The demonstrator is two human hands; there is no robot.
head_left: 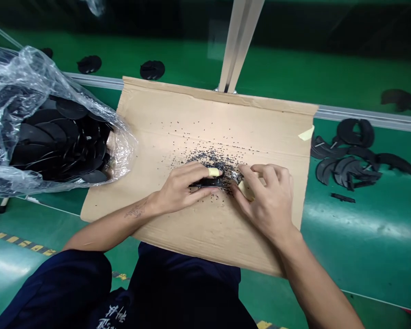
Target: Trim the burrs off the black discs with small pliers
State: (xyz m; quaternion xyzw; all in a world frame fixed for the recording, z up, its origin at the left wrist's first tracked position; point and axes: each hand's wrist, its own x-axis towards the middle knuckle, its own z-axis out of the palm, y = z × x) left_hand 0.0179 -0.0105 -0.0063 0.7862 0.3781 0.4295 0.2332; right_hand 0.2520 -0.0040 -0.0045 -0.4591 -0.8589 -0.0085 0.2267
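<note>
My left hand point(188, 186), with yellow tape round one finger, pinches a black plastic part point(207, 183) over the cardboard sheet point(178, 228). Closed round a small pair of nippers point(235, 175) is my right hand point(269, 196). Their metal head points left at the part, and the palm and fingers cover most of the handles. I cannot tell whether the jaws touch the part. Many tiny black plastic bits point(212, 157) lie scattered under and beyond both hands.
To the left, a clear plastic bag point(30, 68) holds many black discs point(41, 132). Several curved black parts point(349, 171) are piled on the green surface at right, near a small black strip point(343, 198). A metal post point(239, 45) rises behind the cardboard.
</note>
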